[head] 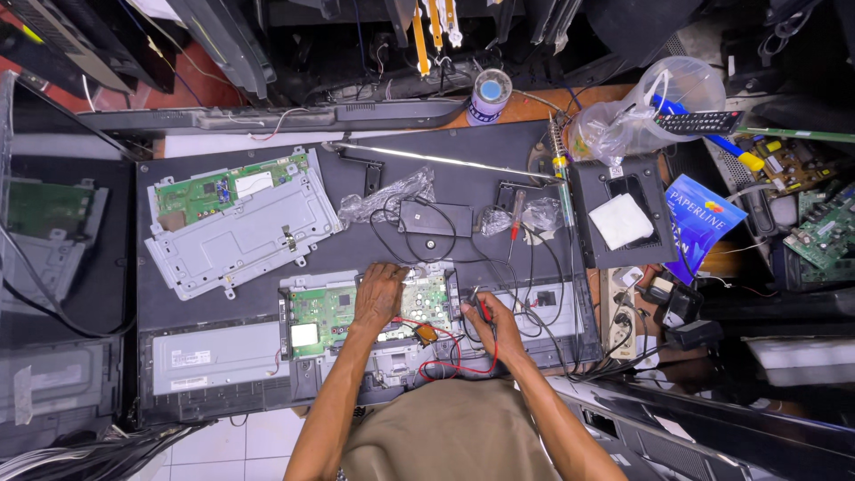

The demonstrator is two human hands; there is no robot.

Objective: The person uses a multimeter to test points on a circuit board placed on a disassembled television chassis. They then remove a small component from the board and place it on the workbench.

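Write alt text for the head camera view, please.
A person's left hand rests on a green circuit board inside an opened flat screen panel, while the right hand holds a test probe with red and black leads.

**Board and probe leads on the open panel**

I see a green circuit board (356, 307) lying flat in the metal chassis of a black TV back panel (267, 160), near edge. Red probe lead (445, 343) loops over it. Black probe (478, 307) sits just right of the board, tip down.
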